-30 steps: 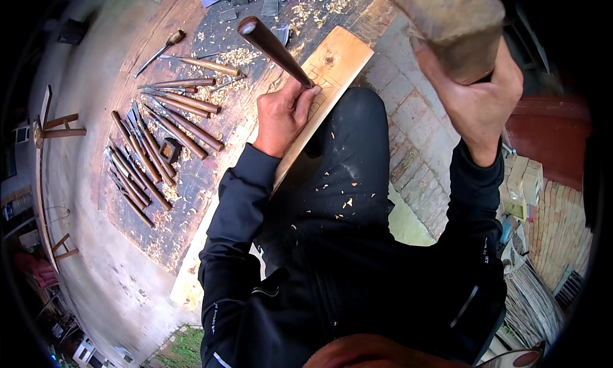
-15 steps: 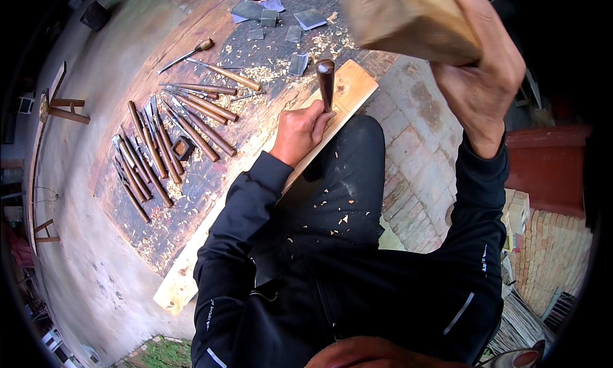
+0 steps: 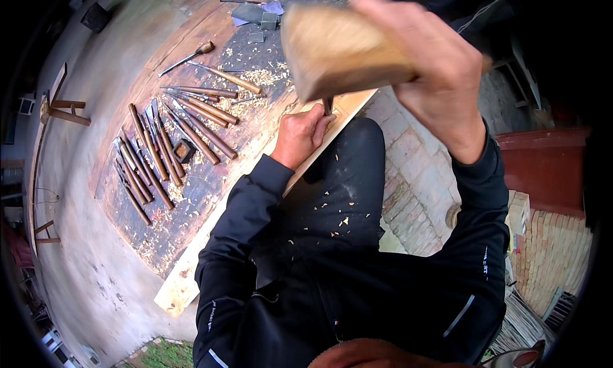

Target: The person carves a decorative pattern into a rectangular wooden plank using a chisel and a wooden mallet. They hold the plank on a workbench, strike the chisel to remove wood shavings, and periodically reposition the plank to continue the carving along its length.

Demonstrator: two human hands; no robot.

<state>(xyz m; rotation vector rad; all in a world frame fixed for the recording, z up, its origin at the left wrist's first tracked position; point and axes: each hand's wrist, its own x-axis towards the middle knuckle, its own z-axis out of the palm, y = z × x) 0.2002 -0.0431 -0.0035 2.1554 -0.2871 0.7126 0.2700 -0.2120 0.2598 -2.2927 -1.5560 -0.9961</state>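
My left hand [image 3: 299, 135] is wrapped around a chisel [image 3: 328, 105] held upright on a long pale board [image 3: 181, 288]. Only a short piece of the dark handle shows; its blade end is hidden by my fingers. Above it, my right hand [image 3: 444, 77] grips a wooden mallet [image 3: 341, 52], a thick block blurred by motion. The mallet covers the top of the chisel, so I cannot tell whether they touch. Faint carved or drawn lines lie on the board beside my left hand.
Several wooden-handled carving tools [image 3: 204, 109] lie in rows on the worn table [image 3: 137, 237], among wood shavings. A small dark square box [image 3: 184, 151] sits between them. Sandpaper pieces [image 3: 248, 13] lie at the far side. A narrow wooden bench [image 3: 35, 157] stands at left.
My right hand has brought the mallet down and to the left, over the chisel's handle. My left hand and the board have stayed nearly still.
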